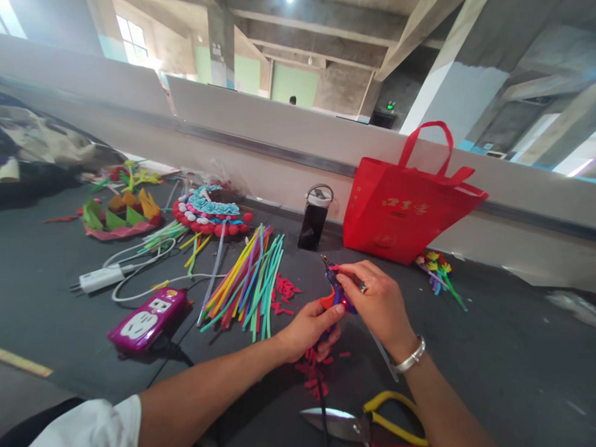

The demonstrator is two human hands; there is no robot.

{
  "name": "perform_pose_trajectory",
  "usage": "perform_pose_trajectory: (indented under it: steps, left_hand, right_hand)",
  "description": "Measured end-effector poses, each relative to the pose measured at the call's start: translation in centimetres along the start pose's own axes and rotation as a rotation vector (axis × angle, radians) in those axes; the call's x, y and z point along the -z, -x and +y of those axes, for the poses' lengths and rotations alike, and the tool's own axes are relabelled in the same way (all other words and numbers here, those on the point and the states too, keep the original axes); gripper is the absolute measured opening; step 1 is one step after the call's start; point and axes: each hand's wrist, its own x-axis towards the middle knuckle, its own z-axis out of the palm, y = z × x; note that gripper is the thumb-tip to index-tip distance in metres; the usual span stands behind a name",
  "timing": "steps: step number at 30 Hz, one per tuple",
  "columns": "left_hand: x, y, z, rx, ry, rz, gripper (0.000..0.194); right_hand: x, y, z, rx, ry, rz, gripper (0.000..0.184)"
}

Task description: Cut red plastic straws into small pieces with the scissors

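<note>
Above tabletop (pixel 507 381): blue glue gun (pixel 341 293), orange trigger (pixel 327 301).

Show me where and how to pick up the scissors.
Best taken, I'd judge, by the yellow and red handles, from the near right: the scissors lie flat, handles to the right, while the pointed blades face left with a black cord across them.
</note>
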Motion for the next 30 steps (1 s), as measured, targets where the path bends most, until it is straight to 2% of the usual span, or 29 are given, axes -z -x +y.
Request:
perform_pose_trajectory:
  steps: [5,11,15,22,26,29,30]
  left_hand:
    - [-0.1,0.0,0.0,-0.005,-0.023,-0.005,0.039]
    - [-0.2,0.2,0.0,0.011,-0.014,-0.04,0.04]
    - [-0.1,0.4,0.4,0.043,0.063,-0.096,0.037]
    - [0.1,0.6,1.1,0.043,0.073,-0.133,0.036]
    - [0.2,0.7,1.5,0.048,0.089,-0.136,0.035]
    - [0.2,0.8,1.5,0.058,0.111,-0.118,0.036]
    - [0.1,0.8,1.5,0.063,0.104,-0.105,0.037]
  right_hand:
    - [0.0,-0.1,0.0,-0.014,0.012,0.004,0.011]
    - [-0.5,-0.2,0.2,-0.129,-0.086,0.01,0.006]
    - [-1.6,-0.1,0.4,-0.151,-0.142,0.094,0.007]
    - [-2.9,0.8,0.8,-0.063,-0.142,0.263,0.009]
    - [-2.4,1.1,0.1,-0.039,-0.145,0.327,0.009]
    - [-1.1,1.1,-0.6,-0.006,-0.146,0.372,0.011]
    - [-0.5,1.0,-0.7,0.007,-0.147,0.349,0.01]
